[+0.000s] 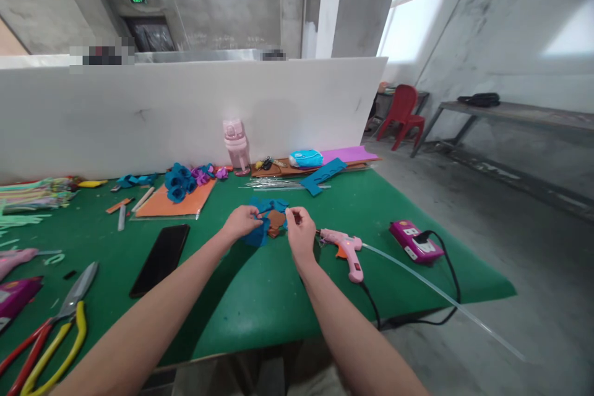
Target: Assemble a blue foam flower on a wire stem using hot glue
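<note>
My left hand [242,221] is closed in a pinch just above the green table, beside blue craft pieces [257,235]. Close to its right, my right hand [301,232] also pinches with thumb and fingers. What sits between the fingertips is too small to make out. Between and below the hands lie small brown pieces [276,220], with more blue behind them. A pink hot glue gun [343,244] lies right of my right hand, a clear glue stick [431,288] trailing from its back.
A magenta power box [415,241] with a plugged-in cable lies at right. Phone [160,260] and red-and-yellow-handled shears [69,309] lie left. Blue flowers [179,182] rest on orange sheets [197,201]. Behind stand a pink bottle [236,147] and white board [185,111]; a blue cut-out [323,176] lies near.
</note>
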A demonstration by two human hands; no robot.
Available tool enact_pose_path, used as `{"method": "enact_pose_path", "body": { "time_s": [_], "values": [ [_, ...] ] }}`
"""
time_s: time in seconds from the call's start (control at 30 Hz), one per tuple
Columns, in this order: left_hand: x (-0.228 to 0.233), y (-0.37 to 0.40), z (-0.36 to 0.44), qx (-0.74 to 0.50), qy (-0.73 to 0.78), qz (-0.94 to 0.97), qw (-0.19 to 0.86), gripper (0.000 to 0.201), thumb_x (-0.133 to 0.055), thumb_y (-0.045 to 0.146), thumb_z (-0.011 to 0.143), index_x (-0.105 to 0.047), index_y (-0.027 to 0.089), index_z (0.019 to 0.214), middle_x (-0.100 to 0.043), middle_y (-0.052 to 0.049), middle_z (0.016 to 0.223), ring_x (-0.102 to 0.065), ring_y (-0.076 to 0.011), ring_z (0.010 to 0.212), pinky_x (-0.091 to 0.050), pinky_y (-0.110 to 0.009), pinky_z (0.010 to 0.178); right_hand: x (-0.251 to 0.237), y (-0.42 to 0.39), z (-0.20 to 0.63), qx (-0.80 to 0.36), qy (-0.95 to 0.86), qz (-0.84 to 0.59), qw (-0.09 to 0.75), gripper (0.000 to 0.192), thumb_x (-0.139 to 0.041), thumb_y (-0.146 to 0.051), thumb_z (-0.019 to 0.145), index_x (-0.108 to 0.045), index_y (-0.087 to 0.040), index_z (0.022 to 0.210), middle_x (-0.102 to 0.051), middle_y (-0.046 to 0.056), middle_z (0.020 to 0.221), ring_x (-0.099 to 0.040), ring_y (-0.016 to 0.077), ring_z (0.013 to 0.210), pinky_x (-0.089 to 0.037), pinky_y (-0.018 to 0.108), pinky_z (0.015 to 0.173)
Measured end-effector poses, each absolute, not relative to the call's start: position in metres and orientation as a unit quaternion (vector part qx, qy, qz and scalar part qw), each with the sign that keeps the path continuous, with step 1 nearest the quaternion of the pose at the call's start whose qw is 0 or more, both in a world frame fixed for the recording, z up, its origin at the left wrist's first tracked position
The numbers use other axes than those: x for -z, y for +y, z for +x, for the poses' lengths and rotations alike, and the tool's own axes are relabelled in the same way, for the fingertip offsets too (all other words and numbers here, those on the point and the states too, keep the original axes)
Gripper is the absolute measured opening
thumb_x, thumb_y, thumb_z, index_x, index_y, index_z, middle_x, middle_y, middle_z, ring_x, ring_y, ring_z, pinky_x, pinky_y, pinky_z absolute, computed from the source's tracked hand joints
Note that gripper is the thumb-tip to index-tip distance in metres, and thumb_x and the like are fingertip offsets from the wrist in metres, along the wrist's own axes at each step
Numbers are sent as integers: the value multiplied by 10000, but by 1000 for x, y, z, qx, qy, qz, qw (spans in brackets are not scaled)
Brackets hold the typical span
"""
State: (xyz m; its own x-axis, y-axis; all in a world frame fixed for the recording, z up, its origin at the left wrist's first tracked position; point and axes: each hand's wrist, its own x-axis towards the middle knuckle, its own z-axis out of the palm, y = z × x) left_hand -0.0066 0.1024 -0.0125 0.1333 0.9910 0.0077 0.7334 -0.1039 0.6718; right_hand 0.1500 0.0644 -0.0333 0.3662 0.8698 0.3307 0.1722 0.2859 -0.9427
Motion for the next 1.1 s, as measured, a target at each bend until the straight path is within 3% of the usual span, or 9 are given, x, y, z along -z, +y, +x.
{"method": "enact_pose_path", "body": {
  "time_s": [0.2, 0.33, 0.43, 0.6, 0.87, 1.0, 1.1],
  "values": [
    [-15, 69, -2, -405, 573, 500, 507, 305, -666, 396, 579, -512, 176, 725, -272, 119, 393, -182, -30, 319, -111, -191, 358, 33, 65, 142, -448, -476, -433, 620, 375, -381, -491, 807, -570, -180, 897, -611, 43, 845, -556, 140, 704, -453, 244, 594],
    [-18, 57, 5, -445, 534, 463, 550, 331, -700, 387, 555, -509, 172, 719, -272, 122, 387, -184, -21, 313, -99, -183, 347, 31, 63, 137, -528, -483, -385, 583, 358, -457, -487, 763, -562, -188, 931, -611, 29, 809, -566, 131, 653, -470, 241, 554],
    [-13, 55, 7, -466, 549, 485, 496, 318, -690, 403, 565, -547, 161, 714, -367, 100, 413, -220, -19, 324, -133, -182, 346, 33, 62, 138, -509, -504, -388, 580, 261, -586, -416, 677, -555, -182, 786, -571, -7, 675, -538, 121, 588, -475, 237, 528],
    [-1, 58, 0, -447, 555, 563, 419, 317, -669, 425, 581, -603, 143, 710, -520, 44, 499, -364, -47, 392, -252, -185, 386, 40, 64, 140, -471, -562, -393, 556, 203, -545, -379, 714, -562, -179, 737, -521, -30, 599, -493, 97, 517, -466, 225, 505],
    [8, 62, -12, -517, 544, 542, 378, 287, -661, 398, 594, -566, 133, 655, -519, 39, 535, -421, -54, 460, -313, -176, 446, 42, 56, 143, -456, -583, -478, 473, 177, -554, -336, 702, -578, -161, 724, -589, -9, 588, -562, 123, 493, -446, 237, 514],
    [1, 56, -19, -483, 527, 517, 472, 309, -669, 398, 589, -520, 145, 685, -423, 78, 468, -284, -20, 352, -194, -170, 352, 23, 7, 164, -347, -657, -500, 444, 232, -501, -368, 767, -595, -175, 678, -569, -6, 562, -554, 136, 547, -440, 257, 581],
    [-3, 50, -23, -379, 485, 546, 568, 322, -691, 375, 577, -493, 151, 695, -391, 91, 465, -241, -8, 332, -141, -167, 327, 6, -37, 198, -235, -746, -460, 421, 164, -504, -300, 782, -639, -207, 785, -617, 42, 854, -556, 174, 842, -411, 300, 782]
  ]
}}
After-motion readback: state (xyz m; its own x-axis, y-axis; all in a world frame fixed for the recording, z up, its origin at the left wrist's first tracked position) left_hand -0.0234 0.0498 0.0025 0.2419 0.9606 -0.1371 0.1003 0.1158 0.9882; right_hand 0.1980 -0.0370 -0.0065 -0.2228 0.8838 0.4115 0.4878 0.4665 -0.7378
